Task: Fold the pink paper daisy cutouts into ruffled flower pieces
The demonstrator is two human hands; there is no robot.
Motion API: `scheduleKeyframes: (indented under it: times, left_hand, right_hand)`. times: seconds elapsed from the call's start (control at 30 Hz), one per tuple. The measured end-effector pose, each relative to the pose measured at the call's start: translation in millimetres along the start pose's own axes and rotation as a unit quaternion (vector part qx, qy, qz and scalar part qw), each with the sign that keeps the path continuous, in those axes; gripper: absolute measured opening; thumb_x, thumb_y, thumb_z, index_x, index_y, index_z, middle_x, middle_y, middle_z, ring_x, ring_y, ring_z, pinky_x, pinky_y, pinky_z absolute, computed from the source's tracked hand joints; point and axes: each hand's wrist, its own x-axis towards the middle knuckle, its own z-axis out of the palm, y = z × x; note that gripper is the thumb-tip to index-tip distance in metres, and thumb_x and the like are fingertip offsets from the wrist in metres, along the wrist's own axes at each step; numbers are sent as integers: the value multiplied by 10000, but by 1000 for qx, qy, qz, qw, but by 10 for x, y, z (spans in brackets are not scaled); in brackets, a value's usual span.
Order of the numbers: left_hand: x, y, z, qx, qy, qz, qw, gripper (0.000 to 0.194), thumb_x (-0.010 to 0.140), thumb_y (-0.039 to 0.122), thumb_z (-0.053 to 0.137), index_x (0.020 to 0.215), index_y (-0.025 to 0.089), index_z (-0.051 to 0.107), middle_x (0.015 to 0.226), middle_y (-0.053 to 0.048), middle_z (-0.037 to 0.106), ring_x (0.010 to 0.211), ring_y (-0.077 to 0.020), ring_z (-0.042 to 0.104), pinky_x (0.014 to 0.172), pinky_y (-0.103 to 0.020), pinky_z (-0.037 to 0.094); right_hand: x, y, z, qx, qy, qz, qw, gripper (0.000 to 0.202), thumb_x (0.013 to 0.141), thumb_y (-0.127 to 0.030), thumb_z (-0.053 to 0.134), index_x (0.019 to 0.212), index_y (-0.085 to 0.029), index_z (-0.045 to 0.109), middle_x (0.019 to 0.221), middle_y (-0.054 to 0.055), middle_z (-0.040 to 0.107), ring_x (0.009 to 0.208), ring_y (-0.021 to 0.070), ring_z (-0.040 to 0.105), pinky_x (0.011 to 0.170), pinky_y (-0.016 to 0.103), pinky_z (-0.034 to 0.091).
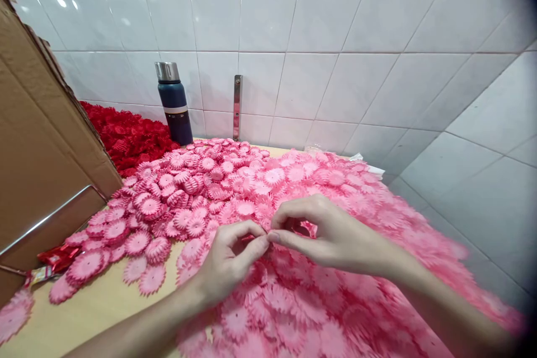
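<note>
Pink discs [150, 207]: loosely heaped toward the table's [100, 316] far edge — a sweeping forearm could scatter them.
Left hand [226, 260]: thumb and forefinger pinched; anything between is too small to tell.
Right hand [321, 229]: pinched likewise, meeting the left — a slip could lose anything held among the discs.
Bottle [175, 106]: by the far edge; bumped, could topple.

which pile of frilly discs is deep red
The red pile at the back left, between the cardboard box and the dark blue bottle; the pink pile, in lighter shades, spreads in front and to the right.
</note>
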Motion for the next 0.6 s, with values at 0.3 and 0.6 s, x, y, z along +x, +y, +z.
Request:
scheduleKeyframes:
  times: [0.3,0.6]
  left_hand:
    - [-30,-33,-15,-45,-10,-18,999,224,835,266,560,642,151,554,601,-18,557,546,-140,538,538,-262,429]
    - [-34,-88,-42,-52,48,19,997,215,810,185,533,599,173,491,560,10,526,530,-112,479,523,-233,375]
  right_hand:
    - [-23,215,-172,29,-7,39,999,215,902,-309,569,748,-165,612,683,7,622,611,120,541,564,253,438]
    - [-39,311,-240,-249,172,-2,953,204,910,-181,471,716,-182,535,642,30,584,529,127,490,509,287,380]
